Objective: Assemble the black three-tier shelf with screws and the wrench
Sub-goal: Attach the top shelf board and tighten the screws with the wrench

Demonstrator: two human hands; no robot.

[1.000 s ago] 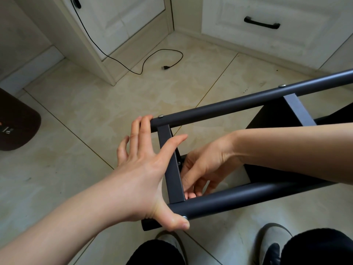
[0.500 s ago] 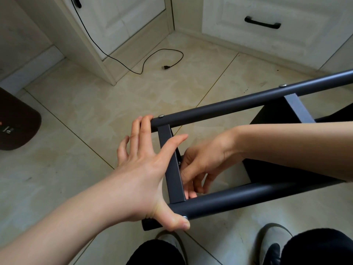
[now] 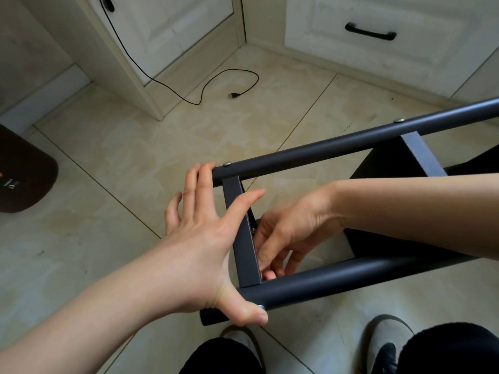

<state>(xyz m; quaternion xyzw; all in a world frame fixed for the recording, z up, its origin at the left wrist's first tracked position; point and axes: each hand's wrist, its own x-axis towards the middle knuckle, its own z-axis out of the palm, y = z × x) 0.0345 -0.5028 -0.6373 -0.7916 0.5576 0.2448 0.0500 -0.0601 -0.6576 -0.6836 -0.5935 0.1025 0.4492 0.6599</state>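
The black shelf frame (image 3: 337,148) lies on its side over the tiled floor, with two long tubes joined by a flat crossbar (image 3: 243,247). Silver screw heads (image 3: 226,164) sit on the far tube. My left hand (image 3: 199,247) is spread flat against the frame's end, fingertips on the far tube and thumb over the near tube (image 3: 351,276) beside a screw. My right hand (image 3: 291,230) reaches inside the frame behind the crossbar, its fingers curled at the joint with the near tube. What those fingers hold is hidden. No wrench shows.
A black cable (image 3: 216,85) with a plug trails across the floor from the white cabinets (image 3: 378,63). A dark mat (image 3: 21,174) lies at the left edge. My legs and grey shoes (image 3: 386,338) are below the frame.
My right hand's fingers shifted slightly lower behind the crossbar toward the near tube. The left hand and the frame have stayed in place.
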